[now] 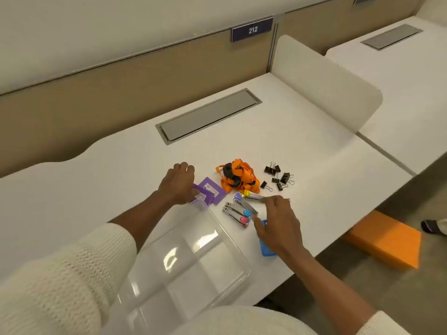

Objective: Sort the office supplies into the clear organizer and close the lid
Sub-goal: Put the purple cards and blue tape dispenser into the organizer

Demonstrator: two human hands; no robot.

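The clear organizer [183, 262] lies on the white desk near me, its compartments showing through. My left hand [177, 183] rests on the purple card holders [214, 189] at the organizer's far corner, fingers curled on their edge. My right hand [278, 223] hovers over the small staplers [238, 212], fingers spread, and covers part of a blue card holder [266, 247]. Behind them lies a bundle of orange lanyards [238, 177], with several black binder clips [278, 176] to its right. I cannot tell whether the organizer's lid is open.
A grey cable hatch [208, 116] is set into the desk further back. A white divider panel [326, 83] stands on the right. The desk edge runs at the right, with an orange box [384, 240] on the floor below it.
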